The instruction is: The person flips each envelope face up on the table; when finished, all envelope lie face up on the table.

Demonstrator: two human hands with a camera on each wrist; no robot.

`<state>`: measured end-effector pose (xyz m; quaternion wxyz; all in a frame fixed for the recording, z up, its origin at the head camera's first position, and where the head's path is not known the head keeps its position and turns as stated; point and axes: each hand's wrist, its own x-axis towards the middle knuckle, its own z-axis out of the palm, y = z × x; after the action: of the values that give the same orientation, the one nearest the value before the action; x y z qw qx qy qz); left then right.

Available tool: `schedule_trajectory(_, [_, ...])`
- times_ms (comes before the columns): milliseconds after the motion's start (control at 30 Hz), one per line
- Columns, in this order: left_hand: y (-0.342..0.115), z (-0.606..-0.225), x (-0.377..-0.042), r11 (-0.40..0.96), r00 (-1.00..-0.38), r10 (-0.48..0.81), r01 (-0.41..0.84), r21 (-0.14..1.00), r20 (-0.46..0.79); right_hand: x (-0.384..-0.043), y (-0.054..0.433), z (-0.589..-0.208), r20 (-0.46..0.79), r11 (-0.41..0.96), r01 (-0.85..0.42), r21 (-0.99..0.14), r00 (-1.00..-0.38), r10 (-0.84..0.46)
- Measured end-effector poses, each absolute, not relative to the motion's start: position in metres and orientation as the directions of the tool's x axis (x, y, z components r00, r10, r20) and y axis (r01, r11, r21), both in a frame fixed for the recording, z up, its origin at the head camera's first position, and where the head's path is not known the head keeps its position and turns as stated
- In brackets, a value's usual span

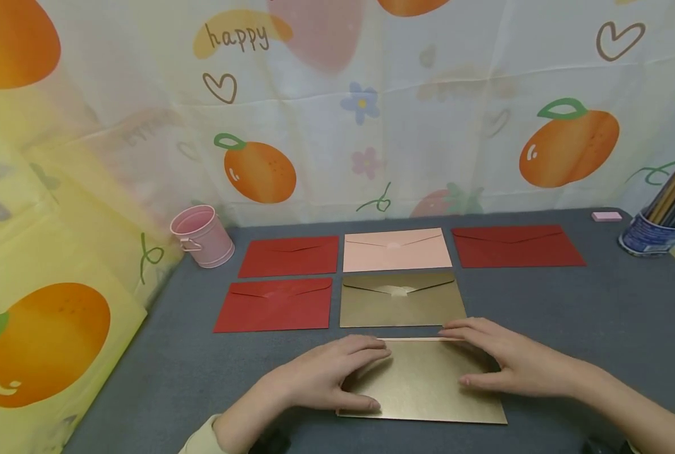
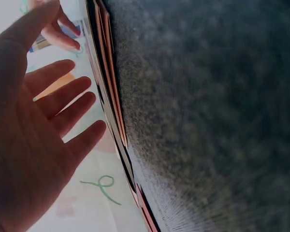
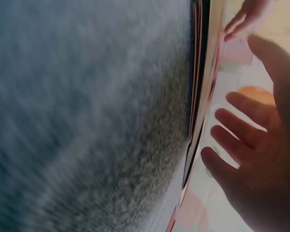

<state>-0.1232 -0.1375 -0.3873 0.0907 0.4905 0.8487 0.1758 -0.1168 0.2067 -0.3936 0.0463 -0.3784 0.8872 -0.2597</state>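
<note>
A small stack of envelopes lies at the front of the table, with a plain gold envelope [image 1: 428,384] on top. Along its far edge shows a thin pink strip of another envelope, and the wrist views show several layered edges below. My left hand [image 1: 340,375] is over the stack's left end, fingers spread and relaxed, thumb over the gold surface. Over the right end is my right hand [image 1: 499,356], its fingers reaching toward the far edge. Both wrist views show the palms with nothing in them, the left hand [image 2: 34,130] and the right hand [image 3: 261,150] alike.
Behind the stack lie a gold envelope [image 1: 402,309], a pink envelope [image 1: 397,255] and red envelopes [image 1: 292,255] in two rows. A pink bucket [image 1: 204,239] stands at the back left. Far right are a pencil holder [image 1: 652,236] and a pink eraser [image 1: 606,216].
</note>
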Motion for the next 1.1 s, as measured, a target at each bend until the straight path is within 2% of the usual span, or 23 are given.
schedule_trajectory(67, [-0.137, -0.388, -0.121, 0.460, -0.486, 0.874, 0.814, 0.355, -0.018, -0.112, 0.207, -0.394, 0.065, 0.573, -0.654, -0.494, -0.685, -0.726])
schedule_trajectory(200, [-0.137, -0.390, -0.119, 0.480, -0.480, 0.873, 0.821, 0.308, -0.082, -0.106, 0.207, -0.397, 0.055, 0.548, -0.713, -0.438, -0.630, -0.774])
schedule_trajectory(367, [-0.139, -0.391, -0.119, 0.498, -0.483, 0.866, 0.809, 0.314, -0.130, -0.103, 0.206, -0.400, 0.056, 0.523, -0.748, -0.409, -0.592, -0.804])
schedule_trajectory(733, [-0.140, -0.391, -0.120, 0.497, -0.479, 0.867, 0.817, 0.293, -0.136, -0.102, 0.206, -0.403, 0.049, 0.523, -0.757, -0.392, -0.585, -0.810])
schedule_trajectory(1100, [-0.139, -0.389, -0.120, 0.520, -0.502, 0.853, 0.804, 0.288, -0.140, -0.102, 0.206, -0.400, 0.030, 0.540, -0.742, -0.396, -0.599, -0.800])
